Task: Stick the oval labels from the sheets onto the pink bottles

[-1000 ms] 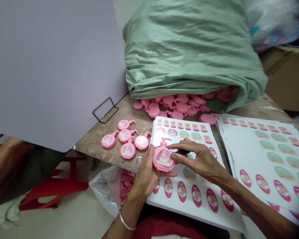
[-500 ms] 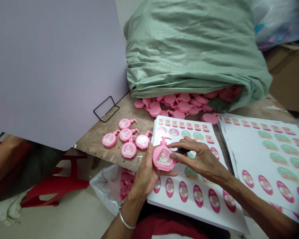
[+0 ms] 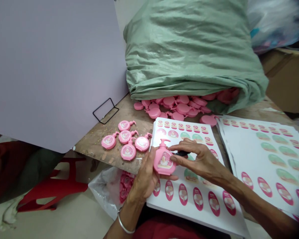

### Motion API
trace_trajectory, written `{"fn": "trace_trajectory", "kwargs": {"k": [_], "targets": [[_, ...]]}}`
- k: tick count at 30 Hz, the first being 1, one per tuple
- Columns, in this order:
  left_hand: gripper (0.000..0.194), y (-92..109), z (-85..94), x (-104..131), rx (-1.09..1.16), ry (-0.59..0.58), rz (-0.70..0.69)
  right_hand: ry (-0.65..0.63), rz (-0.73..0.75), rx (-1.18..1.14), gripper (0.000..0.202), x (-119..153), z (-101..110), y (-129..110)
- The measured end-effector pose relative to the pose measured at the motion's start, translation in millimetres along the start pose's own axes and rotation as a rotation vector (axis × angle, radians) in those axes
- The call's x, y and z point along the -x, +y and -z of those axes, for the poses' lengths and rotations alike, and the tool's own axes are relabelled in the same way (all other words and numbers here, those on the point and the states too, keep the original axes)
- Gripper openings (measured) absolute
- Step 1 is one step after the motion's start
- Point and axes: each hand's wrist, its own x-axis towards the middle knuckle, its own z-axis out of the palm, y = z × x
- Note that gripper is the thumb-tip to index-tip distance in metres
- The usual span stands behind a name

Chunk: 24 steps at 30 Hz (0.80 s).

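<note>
A pink toy pump bottle [image 3: 161, 167] rests upright in my left hand [image 3: 146, 177], which is closed around its side and lower back. On the bottle's front is a round label [image 3: 163, 159] with a picture on it. My right hand [image 3: 198, 157] pinches a thin black tool [image 3: 181, 153], whose kind I cannot make out, against the label's right edge. Beneath both hands lies a stack of sticker sheets [image 3: 173, 210] printed with pink ovals and green shapes. Several labelled pink bottles [image 3: 128, 151] lie on the table to the left of my hands.
Plain pink bottles [image 3: 183, 109] spill from a green cloth sack [image 3: 194, 53] at the back. A second sticker stack [image 3: 254, 156] lies at right. Left are a large grey panel [image 3: 52, 73], a black wire stand [image 3: 106, 111], a plastic bag [image 3: 103, 189] and a red stool [image 3: 57, 189].
Both hands and the bottle stay nearly in place. The black tool and right fingertips remain at the label's edge. The view has shifted slightly, and the person behind the panel has moved an arm.
</note>
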Motion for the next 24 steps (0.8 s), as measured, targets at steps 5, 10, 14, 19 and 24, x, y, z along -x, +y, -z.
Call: {"fn": "trace_trajectory", "kwargs": {"k": [5, 10, 14, 19, 24], "targets": [[0.054, 1.1, -4.6, -3.4, 0.035, 0.058, 0.053, -0.033, -0.060, -0.071, 0.024, -0.4, 2.3, -0.9], [0.054, 0.3, -4.7, -3.6, 0.025, 0.086, 0.082, -0.042, -0.095, -0.097, 0.024, -0.4, 4.8, -1.6], [0.051, 0.6, -3.5, -3.4, 0.049, 0.067, 0.088, -0.042, -0.052, -0.057, 0.023, 0.3, 4.4, -1.3], [0.052, 1.3, -3.3, -4.5, 0.058, 0.056, 0.075, -0.030, -0.036, -0.020, 0.022, 0.5, 3.2, -2.3], [0.051, 1.1, -3.3, -3.9, 0.030, 0.050, 0.052, -0.032, -0.023, 0.001, 0.021, -0.4, 3.9, -5.8]]}}
